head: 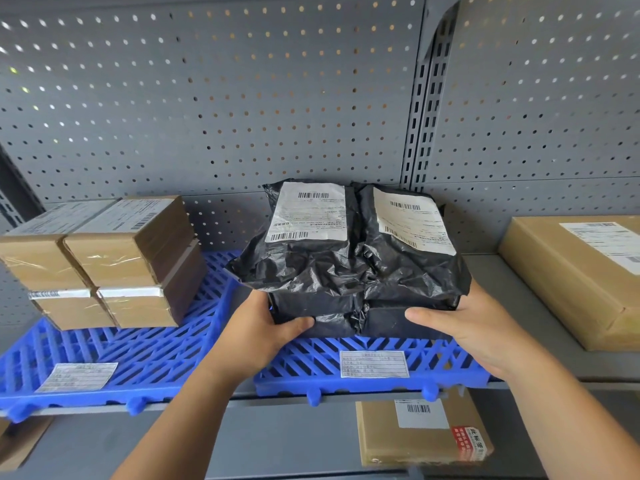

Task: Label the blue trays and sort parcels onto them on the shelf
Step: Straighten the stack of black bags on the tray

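**On the right blue tray, the black bags are going into place**

On the shelf (588,366) sit two blue trays side by side. The left tray (156,358) has a white label (78,375) at its front edge and a stack of brown boxes (114,265) near its back left corner. The right tray (294,386) has its own label (374,363) at the front edge too.

Both trays look labelled, so I think the job is now at the sorting part. A pile of black bags (353,271) sits on the right tray, near the middle, with two white slips facing up on top. The left hand (273,327) grips the pile at its front left side, thumb across the front. The right hand (474,327) grips the front right side the same way. I cannot tell if the pile rests fully on the tray or is lifted a little.

Next, I think the pile should be pushed back and squared up, then let go. The bags are soft and slippery, so the top ones could slide off. Both hands should leave slowly.

A big brown box (581,278) waits on the bare shelf at the right edge, and a small brown parcel (422,431) lies on the level below.
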{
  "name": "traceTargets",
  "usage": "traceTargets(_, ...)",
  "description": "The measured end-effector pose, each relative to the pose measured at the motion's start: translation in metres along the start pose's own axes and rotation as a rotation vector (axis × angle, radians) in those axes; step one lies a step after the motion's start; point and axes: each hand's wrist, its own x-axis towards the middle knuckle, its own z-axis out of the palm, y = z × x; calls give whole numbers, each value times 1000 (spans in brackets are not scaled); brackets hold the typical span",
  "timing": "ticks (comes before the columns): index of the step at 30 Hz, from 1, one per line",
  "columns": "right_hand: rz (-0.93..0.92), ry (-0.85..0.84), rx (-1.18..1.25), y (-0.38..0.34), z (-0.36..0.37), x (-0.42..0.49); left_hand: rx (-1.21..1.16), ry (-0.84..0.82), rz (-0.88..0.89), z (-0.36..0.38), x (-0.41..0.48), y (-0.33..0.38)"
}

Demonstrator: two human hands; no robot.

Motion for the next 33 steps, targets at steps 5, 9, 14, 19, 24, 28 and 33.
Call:
traceTargets(5,-72,15,104,-6,-1,-1,-23,-9,37,-3,-1,-4)
traceTargets(9,-166,123,336,-16,-1,0,-259,-102,69,-10,0,-7)
traceTargets(14,-202,150,275,-26,2,6,-538,10,202,-9,4,3)
traceTargets(19,-176,194,211,-28,10,11,-571,-4,281,-7,7,15)
traceTargets(24,-154,207,163,-31,11,10,-590,-8,261,-3,4,21)
traceTargets(28,-145,233,164,-35,13,5,-570,-64,275,-10,5,20)
traceTargets(33,-103,286,179,-43,17,-4,-586,-63,280,-24,3,15)
